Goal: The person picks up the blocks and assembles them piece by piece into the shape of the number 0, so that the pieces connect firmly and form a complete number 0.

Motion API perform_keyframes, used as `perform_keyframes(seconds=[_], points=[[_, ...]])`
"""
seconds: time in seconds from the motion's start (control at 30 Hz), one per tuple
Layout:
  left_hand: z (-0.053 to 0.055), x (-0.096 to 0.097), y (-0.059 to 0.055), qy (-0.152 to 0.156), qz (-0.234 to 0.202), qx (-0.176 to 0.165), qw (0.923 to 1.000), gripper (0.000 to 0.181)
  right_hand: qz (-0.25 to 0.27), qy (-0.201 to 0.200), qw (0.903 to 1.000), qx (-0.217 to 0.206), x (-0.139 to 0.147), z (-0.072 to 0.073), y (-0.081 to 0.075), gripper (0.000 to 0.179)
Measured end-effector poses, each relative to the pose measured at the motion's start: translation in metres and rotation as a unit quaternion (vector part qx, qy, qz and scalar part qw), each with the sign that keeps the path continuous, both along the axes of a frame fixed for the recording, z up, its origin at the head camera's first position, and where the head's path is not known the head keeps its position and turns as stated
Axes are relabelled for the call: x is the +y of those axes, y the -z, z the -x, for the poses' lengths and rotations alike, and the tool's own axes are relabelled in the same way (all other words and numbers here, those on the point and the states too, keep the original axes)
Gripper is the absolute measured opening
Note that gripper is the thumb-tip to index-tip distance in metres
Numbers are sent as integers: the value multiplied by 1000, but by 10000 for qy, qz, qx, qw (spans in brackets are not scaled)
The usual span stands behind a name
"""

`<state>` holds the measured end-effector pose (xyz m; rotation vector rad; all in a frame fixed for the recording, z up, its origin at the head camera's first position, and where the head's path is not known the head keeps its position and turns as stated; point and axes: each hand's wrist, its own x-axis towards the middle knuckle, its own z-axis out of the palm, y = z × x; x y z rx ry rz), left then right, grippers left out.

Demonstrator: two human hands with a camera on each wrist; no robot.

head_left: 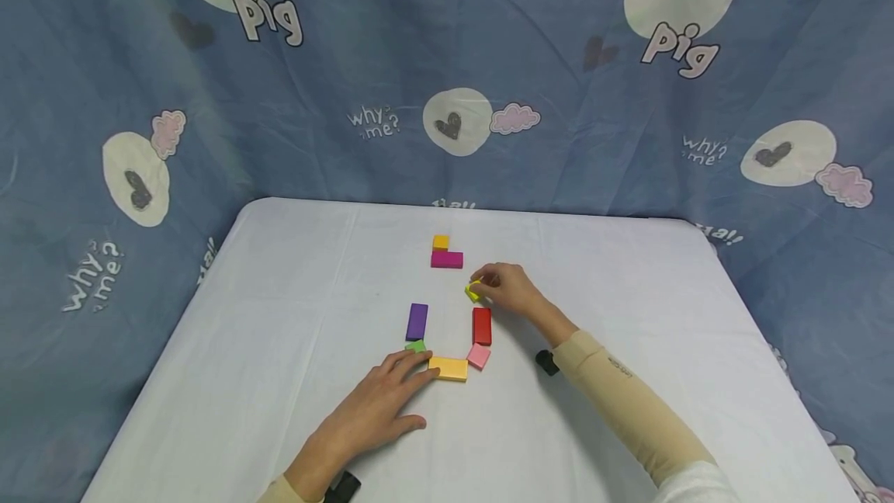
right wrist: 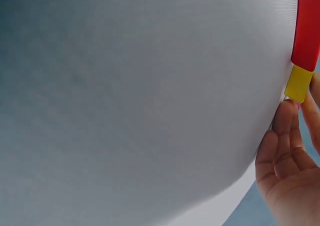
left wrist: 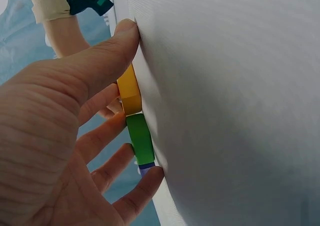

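My right hand pinches a small yellow block between thumb and fingers, just beyond the far end of an upright-lying red block. In the right wrist view the yellow block appears against the red one. My left hand rests low with its fingers spread, fingertips at a light orange block and a green block; the hand partly covers both. A purple block lies beyond the green one. A pink block, turned at an angle, sits between the orange and red blocks.
Farther back on the white table lie a magenta block and a small orange block, touching. A blue printed cloth hangs behind the table. Dark wrist-worn devices show beneath both wrists.
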<state>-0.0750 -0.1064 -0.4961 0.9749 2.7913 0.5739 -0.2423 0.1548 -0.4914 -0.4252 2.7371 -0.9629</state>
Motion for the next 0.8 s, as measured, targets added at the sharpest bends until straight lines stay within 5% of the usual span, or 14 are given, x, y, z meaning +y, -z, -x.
perform_keyframes(seconds=[0.8], points=[[-1, 0, 0, -42, 83, 11, 10000, 68, 99, -132, 9998, -100, 3, -9, 0, 23]])
